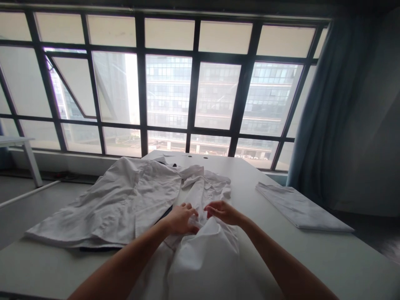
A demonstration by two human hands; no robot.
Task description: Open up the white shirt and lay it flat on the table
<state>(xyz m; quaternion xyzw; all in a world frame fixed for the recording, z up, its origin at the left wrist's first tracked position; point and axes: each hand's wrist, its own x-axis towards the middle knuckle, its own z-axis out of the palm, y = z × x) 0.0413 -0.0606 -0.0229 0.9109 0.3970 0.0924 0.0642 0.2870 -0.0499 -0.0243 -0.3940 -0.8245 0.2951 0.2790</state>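
Across the room's far wall a large dark-framed grid window (168, 87) is letting in pale daylight, with a grey-blue curtain (325, 112) hanging at its right side. Below it the long white table (328, 258) is carrying everything. Over the table's left half and spilling past its left edge, a big crumpled white cotton shirt (115, 204) is lying spread open, one dark strip showing under its near hem. Towards the right edge a folded white cloth (300, 206) is lying flat, well apart from the shirt. At the middle of the near edge a bunched part of the white shirt is rising between both forearms. The left hand (181, 218) is pinching a fold of this fabric with curled fingers, and the right hand (223, 212), just beside it, is gripping the same fold, fingertips nearly meeting
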